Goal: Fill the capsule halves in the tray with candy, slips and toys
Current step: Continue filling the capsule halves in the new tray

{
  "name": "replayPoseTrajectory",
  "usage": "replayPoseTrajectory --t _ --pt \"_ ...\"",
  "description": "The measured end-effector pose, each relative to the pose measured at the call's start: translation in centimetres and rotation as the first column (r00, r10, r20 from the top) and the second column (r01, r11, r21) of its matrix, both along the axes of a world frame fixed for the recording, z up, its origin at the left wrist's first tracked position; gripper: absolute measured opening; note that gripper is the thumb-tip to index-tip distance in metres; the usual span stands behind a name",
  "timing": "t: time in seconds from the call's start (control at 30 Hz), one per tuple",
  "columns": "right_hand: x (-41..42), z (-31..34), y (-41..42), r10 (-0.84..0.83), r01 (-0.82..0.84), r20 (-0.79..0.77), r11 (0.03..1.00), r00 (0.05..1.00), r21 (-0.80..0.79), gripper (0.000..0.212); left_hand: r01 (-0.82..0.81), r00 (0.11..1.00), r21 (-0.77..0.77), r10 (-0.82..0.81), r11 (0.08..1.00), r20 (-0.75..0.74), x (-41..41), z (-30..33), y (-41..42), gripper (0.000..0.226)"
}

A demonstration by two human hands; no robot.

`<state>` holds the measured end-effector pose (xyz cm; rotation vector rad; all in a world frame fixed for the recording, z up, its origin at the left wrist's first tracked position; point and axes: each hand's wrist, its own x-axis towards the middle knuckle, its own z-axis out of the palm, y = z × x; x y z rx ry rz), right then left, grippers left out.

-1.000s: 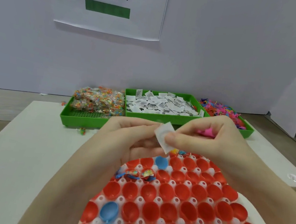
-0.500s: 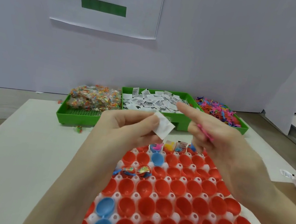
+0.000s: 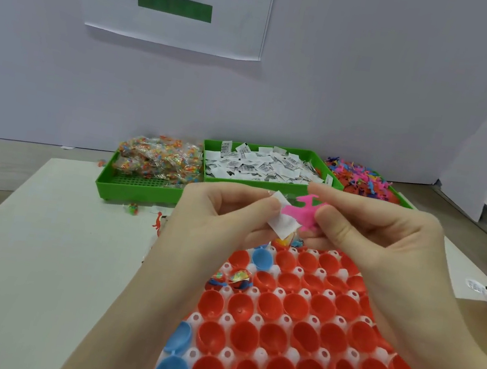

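Left hand (image 3: 218, 212) pinching white slip (image 3: 282, 222); right hand (image 3: 387, 235) pinching pink toy (image 3: 301, 214), touching slip. Empty red capsule halves (image 3: 284, 261) in tray (image 3: 320, 272) directly below hands, equally near both.

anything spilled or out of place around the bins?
Yes. A wrapped candy and a small red toy lie loose on the white table, just in front of the green candy bin rather than inside a bin. More bits sit on the floor behind it, too small to identify.
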<state>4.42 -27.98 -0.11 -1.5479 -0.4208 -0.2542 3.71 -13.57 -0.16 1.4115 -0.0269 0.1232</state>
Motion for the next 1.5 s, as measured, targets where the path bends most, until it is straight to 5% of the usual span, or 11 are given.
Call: replayPoseTrajectory --t 0.2,0.67,0.83,1.17,1.5 --pt "-0.5 0.4 0.1 0.133 -0.111 -0.168 0.984 0.977 0.138 0.026 -0.018 1.0 -0.058 0.018 0.998 0.005 -0.1 0.1 0.0 0.011" --pt "-0.5 -0.3 0.7 -0.034 0.065 -0.213 0.988 0.977 0.139 0.023 0.234 0.959 -0.385 -0.278 0.893 -0.061 0.2 -0.1 0.4 0.025" --pt "-0.7 -0.3 0.7 -0.017 0.058 -0.254 0.986 0.967 0.155 0.022 0.167 0.975 -0.463 -0.216 0.871 -0.056 0.2 -0.4 -0.3 0.02" --pt "0.2 -0.5 0.5 0.108 0.015 -0.4 0.956 0.91 0.292 0.027 0.147 0.987 -0.338 -0.161 0.93 -0.016 0.3 -0.8 -0.4 0.022" --pt "0.7 0.2 -0.3 -0.146 0.129 -0.072 0.972 0.987 -0.199 0.021 0.161 0.987 0.018 -0.161 0.987 -0.004 0.1 -0.6 0.5 0.024"
